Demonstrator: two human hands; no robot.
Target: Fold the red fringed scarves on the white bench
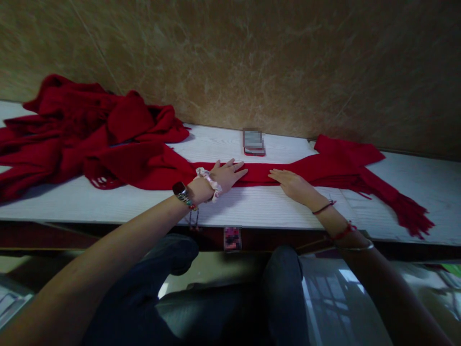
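A long red scarf [324, 168] lies stretched across the white table [252, 206], its fringed end [414, 216] at the right. My left hand [226, 174] rests flat on the scarf's folded middle strip, fingers spread and open. My right hand [290, 183] lies flat beside it on the same strip, fingers extended. A watch and a pink scrunchie sit on my left wrist; red strings and a bangle are on my right.
A heap of crumpled red scarves [79, 134] fills the table's left side. A small phone-like object [254, 142] lies at the back by the brown wall. My knees are below the table's front edge.
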